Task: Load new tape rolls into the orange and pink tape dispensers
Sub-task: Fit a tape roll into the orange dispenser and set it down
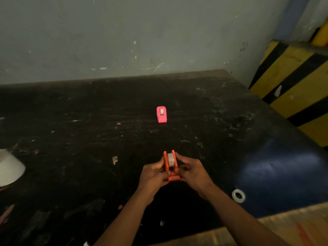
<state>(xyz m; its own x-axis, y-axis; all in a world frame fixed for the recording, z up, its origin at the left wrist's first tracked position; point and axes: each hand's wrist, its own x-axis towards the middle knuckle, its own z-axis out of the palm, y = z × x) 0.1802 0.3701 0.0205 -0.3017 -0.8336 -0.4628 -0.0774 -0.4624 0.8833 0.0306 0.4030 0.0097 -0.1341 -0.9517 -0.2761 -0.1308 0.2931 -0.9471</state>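
Both hands hold the orange tape dispenser [170,166] just above the black table, near its front. My left hand [154,176] grips its left side and my right hand [192,172] its right side. A clear tape roll [171,159] sits between the dispenser's orange walls. The pink tape dispenser [161,114] stands alone further back at the table's middle, with a pale roll showing in its slot. A loose white tape ring [238,195] lies flat to the right of my right forearm.
The black scuffed table [88,121] meets a grey wall at the back. A yellow and black striped block [294,86] stands at the right. A white object [9,167] lies at the left edge. Wooden boarding [292,226] runs along the front right.
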